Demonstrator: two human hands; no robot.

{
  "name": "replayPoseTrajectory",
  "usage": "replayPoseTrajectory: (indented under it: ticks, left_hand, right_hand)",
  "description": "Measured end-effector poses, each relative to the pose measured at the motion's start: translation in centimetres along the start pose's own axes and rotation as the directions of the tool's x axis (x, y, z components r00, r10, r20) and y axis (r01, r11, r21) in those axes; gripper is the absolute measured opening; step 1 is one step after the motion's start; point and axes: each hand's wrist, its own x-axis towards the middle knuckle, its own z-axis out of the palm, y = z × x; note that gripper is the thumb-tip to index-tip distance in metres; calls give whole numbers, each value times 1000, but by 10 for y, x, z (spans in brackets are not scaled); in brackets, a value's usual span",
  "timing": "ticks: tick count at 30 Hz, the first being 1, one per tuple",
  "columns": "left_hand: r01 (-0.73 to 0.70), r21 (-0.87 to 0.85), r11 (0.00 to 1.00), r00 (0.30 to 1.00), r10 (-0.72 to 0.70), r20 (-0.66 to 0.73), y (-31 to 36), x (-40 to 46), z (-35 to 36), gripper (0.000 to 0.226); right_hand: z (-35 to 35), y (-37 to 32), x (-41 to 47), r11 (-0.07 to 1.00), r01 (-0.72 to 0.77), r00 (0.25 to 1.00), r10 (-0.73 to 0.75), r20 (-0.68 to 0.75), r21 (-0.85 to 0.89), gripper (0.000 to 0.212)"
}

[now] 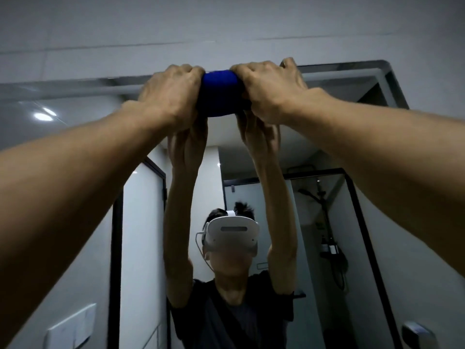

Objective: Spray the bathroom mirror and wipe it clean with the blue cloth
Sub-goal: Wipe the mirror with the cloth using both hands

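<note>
The blue cloth [221, 94] is bunched up and pressed against the bathroom mirror [75, 152] close to its top edge. My left hand [173, 93] grips the cloth's left side and my right hand [270, 90] grips its right side. Both arms reach up and forward. The mirror fills most of the view and reflects me with both arms raised. No spray bottle is in view.
The mirror's dark frame [392, 81] runs along the top and down the right side, with a tiled wall [226, 26] above it. The reflection holds a glass shower enclosure [324, 222], a door [141, 235] and a wall plate [71, 326].
</note>
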Motion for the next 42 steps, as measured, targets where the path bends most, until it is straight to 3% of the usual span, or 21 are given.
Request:
replayPoseTrajectory:
  ticks: [11, 29, 36, 42]
  left_hand:
    - [-3, -94, 996, 1000, 1, -24, -16, 10, -4, 57]
    - [62, -52, 997, 998, -62, -7, -106, -30, -19, 52]
    - [67, -70, 995, 998, -68, -8, -101, -50, -12, 52]
    - [57, -36, 998, 998, -56, 40, -89, -80, -12, 49]
  right_hand:
    - [5, -12, 16, 998, -44, 999, 45, -26, 55, 41]
    - [4, -108, 47, 994, 17, 1000, -17, -2, 107, 42]
    - [2, -113, 28, 997, 72, 997, -72, 0, 1, 36]
    - [5, -116, -5, 989, 140, 990, -139, 31, -47, 45]
